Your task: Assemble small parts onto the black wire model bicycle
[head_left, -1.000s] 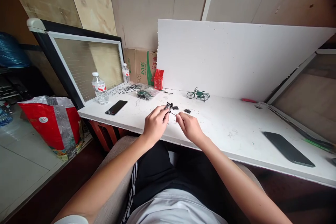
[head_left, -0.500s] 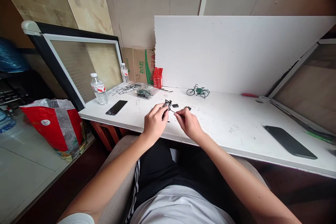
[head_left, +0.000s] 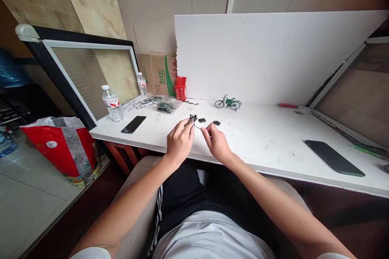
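My left hand (head_left: 178,141) pinches a small black model part (head_left: 191,119) just above the front edge of the white table (head_left: 273,137). My right hand (head_left: 215,141) pinches a thin metal pin (head_left: 199,127) whose tip meets that part. Two small black pieces (head_left: 202,120) (head_left: 216,122) lie on the table just beyond my hands. A finished green model bicycle (head_left: 227,103) stands further back by the white foam board (head_left: 273,56).
A black phone (head_left: 133,124) and a water bottle (head_left: 111,103) sit at the table's left end, with a bag of parts (head_left: 165,107), red boxes (head_left: 181,88) and a cardboard box (head_left: 159,73) behind. Another dark phone (head_left: 334,163) lies right. A red bag (head_left: 60,147) stands on the floor.
Both hands stay together on the small part and pin. The view has tilted a little, shifting everything slightly up and left in the picture.
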Demonstrator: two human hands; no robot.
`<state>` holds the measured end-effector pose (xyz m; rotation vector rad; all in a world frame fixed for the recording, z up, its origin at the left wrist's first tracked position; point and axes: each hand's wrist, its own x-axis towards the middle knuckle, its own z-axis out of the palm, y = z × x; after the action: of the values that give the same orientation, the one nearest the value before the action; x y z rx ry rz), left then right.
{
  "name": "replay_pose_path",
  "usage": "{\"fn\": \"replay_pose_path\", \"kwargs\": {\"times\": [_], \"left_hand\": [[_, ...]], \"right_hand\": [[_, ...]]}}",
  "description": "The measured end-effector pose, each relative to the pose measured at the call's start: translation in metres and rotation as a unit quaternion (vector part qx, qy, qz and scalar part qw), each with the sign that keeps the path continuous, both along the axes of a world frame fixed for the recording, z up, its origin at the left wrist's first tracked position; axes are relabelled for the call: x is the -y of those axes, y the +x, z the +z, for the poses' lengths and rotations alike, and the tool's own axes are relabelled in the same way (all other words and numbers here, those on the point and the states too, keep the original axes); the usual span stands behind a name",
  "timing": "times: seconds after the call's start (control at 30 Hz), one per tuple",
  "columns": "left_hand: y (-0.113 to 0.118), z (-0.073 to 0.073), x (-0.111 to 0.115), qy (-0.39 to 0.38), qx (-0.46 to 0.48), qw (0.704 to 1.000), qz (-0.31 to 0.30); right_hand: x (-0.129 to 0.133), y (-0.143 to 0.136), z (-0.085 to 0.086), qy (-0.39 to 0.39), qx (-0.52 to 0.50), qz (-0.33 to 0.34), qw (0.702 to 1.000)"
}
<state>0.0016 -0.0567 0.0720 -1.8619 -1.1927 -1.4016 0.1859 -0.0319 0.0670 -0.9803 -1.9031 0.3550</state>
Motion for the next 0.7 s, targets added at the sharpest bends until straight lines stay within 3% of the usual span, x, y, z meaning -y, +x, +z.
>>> {"fn": "replay_pose_path", "kwargs": {"times": [0.33,0.53,0.7], "left_hand": [[0.000,-0.003,-0.002,-0.032,-0.007,0.999,-0.007],[-0.002,-0.003,-0.004,-0.051,0.005,0.999,-0.010],[-0.005,-0.001,-0.005,-0.070,0.042,0.995,-0.049]], "right_hand": [[0.006,-0.007,-0.002,-0.022,-0.051,0.006,0.998],[0.002,-0.002,-0.004,0.045,0.018,0.052,0.997],[-0.011,0.006,-0.007,0.096,0.091,0.015,0.991]]}}
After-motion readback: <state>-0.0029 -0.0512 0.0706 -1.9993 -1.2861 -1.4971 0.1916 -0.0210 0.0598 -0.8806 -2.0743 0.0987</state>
